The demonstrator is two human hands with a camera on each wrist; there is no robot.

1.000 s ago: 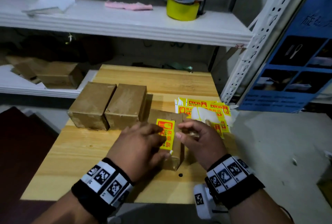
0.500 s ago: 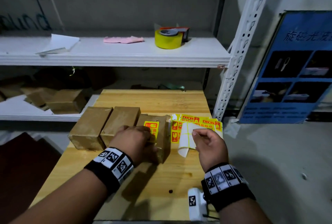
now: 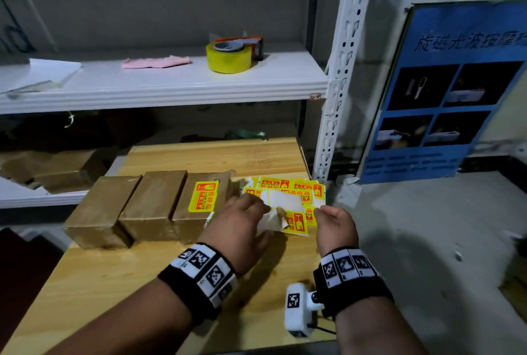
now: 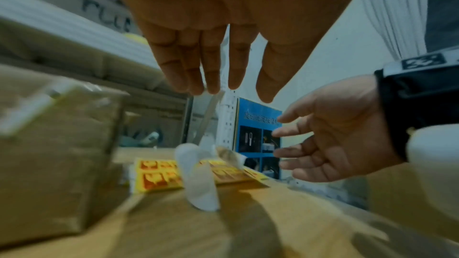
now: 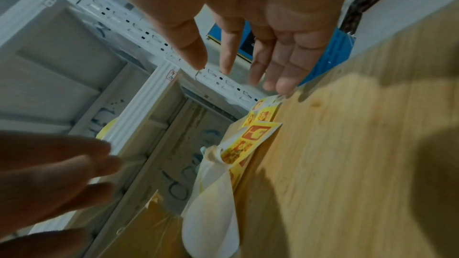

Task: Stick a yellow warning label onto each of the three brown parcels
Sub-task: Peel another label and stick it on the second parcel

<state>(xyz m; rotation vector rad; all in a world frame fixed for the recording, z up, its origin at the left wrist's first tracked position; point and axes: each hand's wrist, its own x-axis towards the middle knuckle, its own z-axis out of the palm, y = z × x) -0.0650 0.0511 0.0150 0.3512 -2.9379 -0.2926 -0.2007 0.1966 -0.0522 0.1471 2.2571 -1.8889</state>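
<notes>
Three brown parcels stand side by side on the wooden table (image 3: 199, 269): left parcel (image 3: 99, 209), middle parcel (image 3: 152, 206), right parcel (image 3: 182, 218). Only the right one carries a yellow warning label (image 3: 203, 196) on top. To their right lies the sheet of yellow labels (image 3: 288, 188) with a curled white backing strip (image 4: 198, 180). My left hand (image 3: 251, 212) hovers over the sheet's near left part with straight fingers and holds nothing. At the sheet's right edge my right hand (image 3: 325, 212) is also open and empty, as the right wrist view shows above the label sheet (image 5: 248, 140).
A white shelf (image 3: 171, 89) above the table holds a yellow tape roll (image 3: 229, 56), a pink cloth (image 3: 155, 62) and paper (image 3: 42, 72). The rack upright (image 3: 336, 98) stands at the table's far right corner beside a blue poster (image 3: 445, 92). More brown parcels (image 3: 57, 166) sit on a lower left shelf.
My left hand left the labelled parcel and moved right to the label sheet. The right hand let go of the white backing and opened. The head view tilted upward.
</notes>
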